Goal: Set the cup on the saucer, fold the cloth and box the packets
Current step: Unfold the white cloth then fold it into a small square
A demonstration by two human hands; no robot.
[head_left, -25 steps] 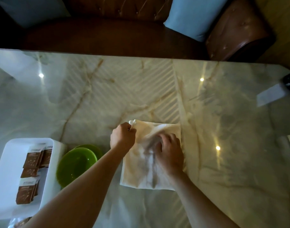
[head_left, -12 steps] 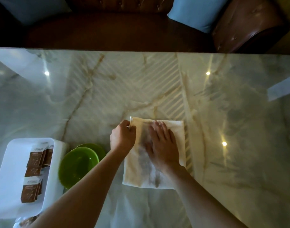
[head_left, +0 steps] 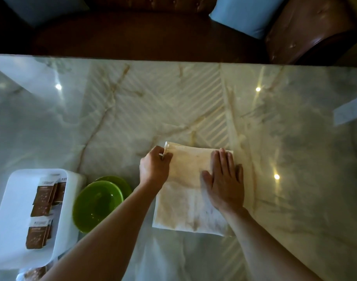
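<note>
Our left hand (head_left: 154, 169) pinches the far left corner of the cloth (head_left: 185, 199), while our right hand (head_left: 224, 183) lies flat on it with fingers straight and together. The cloth sits folded into a rough square on the marble table (head_left: 133, 110), near the front edge. Just left of it we see the green cup (head_left: 96, 203) on its saucer (head_left: 123, 182), then the white box (head_left: 13, 209) holding brown packets (head_left: 43, 196).

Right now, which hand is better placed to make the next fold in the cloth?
Probably the left hand: it already pinches the cloth's far left corner and could carry it across. The right hand lies flat on the cloth's right side with straight fingers, well placed to hold it down.
</note>
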